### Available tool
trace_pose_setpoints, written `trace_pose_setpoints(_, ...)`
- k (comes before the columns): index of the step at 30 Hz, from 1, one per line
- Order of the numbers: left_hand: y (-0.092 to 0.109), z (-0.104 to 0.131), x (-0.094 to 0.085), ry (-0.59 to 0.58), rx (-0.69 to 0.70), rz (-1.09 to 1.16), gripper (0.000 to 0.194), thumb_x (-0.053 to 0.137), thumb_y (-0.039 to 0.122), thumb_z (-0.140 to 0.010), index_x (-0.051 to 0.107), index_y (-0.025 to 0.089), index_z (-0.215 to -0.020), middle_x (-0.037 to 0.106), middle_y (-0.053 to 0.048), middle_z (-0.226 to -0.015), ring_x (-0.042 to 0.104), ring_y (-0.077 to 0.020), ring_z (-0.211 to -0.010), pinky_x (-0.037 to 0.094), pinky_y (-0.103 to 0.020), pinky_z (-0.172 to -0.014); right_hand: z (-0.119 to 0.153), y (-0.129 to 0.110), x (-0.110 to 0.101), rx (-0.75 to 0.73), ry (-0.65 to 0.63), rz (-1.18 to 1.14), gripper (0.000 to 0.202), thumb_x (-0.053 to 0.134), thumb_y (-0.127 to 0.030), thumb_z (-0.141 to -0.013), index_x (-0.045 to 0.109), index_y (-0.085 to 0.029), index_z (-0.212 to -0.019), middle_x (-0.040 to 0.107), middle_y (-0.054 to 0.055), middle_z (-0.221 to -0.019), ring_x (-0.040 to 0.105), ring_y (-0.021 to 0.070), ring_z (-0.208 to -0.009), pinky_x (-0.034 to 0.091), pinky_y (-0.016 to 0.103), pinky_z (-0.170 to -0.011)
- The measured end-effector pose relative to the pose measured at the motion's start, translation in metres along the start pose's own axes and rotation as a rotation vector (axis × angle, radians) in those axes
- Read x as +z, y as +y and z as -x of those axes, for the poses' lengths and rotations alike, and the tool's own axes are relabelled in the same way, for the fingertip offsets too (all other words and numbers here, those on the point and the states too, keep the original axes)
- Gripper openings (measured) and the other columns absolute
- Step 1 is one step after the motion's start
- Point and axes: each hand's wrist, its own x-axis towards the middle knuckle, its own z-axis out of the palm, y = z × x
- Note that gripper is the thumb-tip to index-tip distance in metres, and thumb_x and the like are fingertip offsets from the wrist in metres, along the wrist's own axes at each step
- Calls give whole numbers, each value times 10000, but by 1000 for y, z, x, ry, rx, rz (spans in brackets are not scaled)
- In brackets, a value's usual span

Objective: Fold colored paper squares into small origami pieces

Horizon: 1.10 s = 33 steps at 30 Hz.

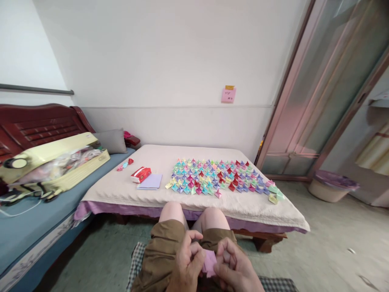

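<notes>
Between my two hands, just above my lap, is a small piece of folded pink-purple paper (209,263). My left hand (191,259) pinches its left edge between thumb and fingers. On the opposite edge, my right hand (229,263) is closed with thumb and forefinger on the paper. Beyond my knees, many small folded paper pieces (209,178) in mixed colours stand in rows on the cloth-covered table (243,207). A stack of lilac paper sheets (150,182) lies to their left.
A red packet (141,174) overlaps the lilac sheets, and a few folded pieces (125,165) sit farther left. An open yellow suitcase (60,162) rests on the blue bed (24,223). A pink note (228,95) is taped to the wall. A lined bin (331,186) stands right.
</notes>
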Motion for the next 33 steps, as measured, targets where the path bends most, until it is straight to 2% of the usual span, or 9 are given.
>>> trace_pose_setpoints(5,1,0,4,7,-54,141,531,620,553,-814,441,174,-1141,514,66,-621,490,-111,-525,395,-208,-500,-1,5,4,-73,114,57,409,792,-461,-713,462,-222,-744,507,-99,-548,391,50,-418,285,150,-392)
trace_pose_setpoints(9,0,-2,2,28,-57,207,539,676,516,-792,441,179,-1140,554,61,-620,516,-105,-514,406,-200,-498,4,2,8,-70,101,153,405,731,-531,-752,473,-219,-732,539,-77,-541,404,60,-408,285,169,-398)
trace_pose_setpoints(14,2,-6,-1,-18,-178,390,562,752,481,-718,467,191,-1106,542,82,-553,461,-76,-414,368,-169,-405,9,-14,-2,-308,152,478,192,634,-418,-862,638,-226,-860,625,-5,-714,563,135,-583,467,215,-540)
trace_pose_setpoints(16,4,-8,1,-79,-254,501,595,797,475,-654,488,192,-1076,544,86,-545,420,-58,-359,341,-161,-356,6,-20,-6,-419,101,596,147,667,-335,-839,692,-253,-959,689,59,-958,656,205,-825,531,263,-721)
trace_pose_setpoints(19,8,-8,4,-207,-365,588,616,822,444,-616,516,174,-1077,571,69,-544,409,-53,-320,326,-168,-330,1,-23,-9,-454,-64,625,143,696,-282,-817,741,-287,-952,652,95,-1224,625,274,-1119,496,321,-929)
trace_pose_setpoints(23,14,-6,2,-318,-496,481,505,760,429,-712,529,177,-1083,564,67,-522,434,-61,-357,314,-164,-370,1,-23,-8,-362,-76,508,168,676,-399,-836,735,-250,-787,658,97,-1206,642,270,-1080,498,312,-894)
trace_pose_setpoints(25,17,-5,-3,-311,-427,305,397,680,484,-789,566,168,-1001,591,40,-577,463,-66,-409,336,-175,-416,3,-23,-8,-309,-55,481,220,679,-436,-823,711,-225,-770,688,91,-1105,657,258,-984,501,309,-836)
trace_pose_setpoints(29,21,-5,-10,-153,-177,70,431,619,558,-812,629,135,-896,608,-12,-701,545,-118,-602,410,-210,-532,3,-26,-9,-205,-46,491,259,679,-444,-811,670,-192,-755,652,-1,-686,568,170,-650,438,257,-620)
trace_pose_setpoints(33,16,-6,-9,-157,-50,-1,411,696,514,-754,667,127,-892,620,-20,-687,524,-114,-570,391,-209,-516,2,-23,-4,-125,-35,477,304,696,-461,-792,675,-166,-722,607,-19,-619,486,133,-589,374,240,-573)
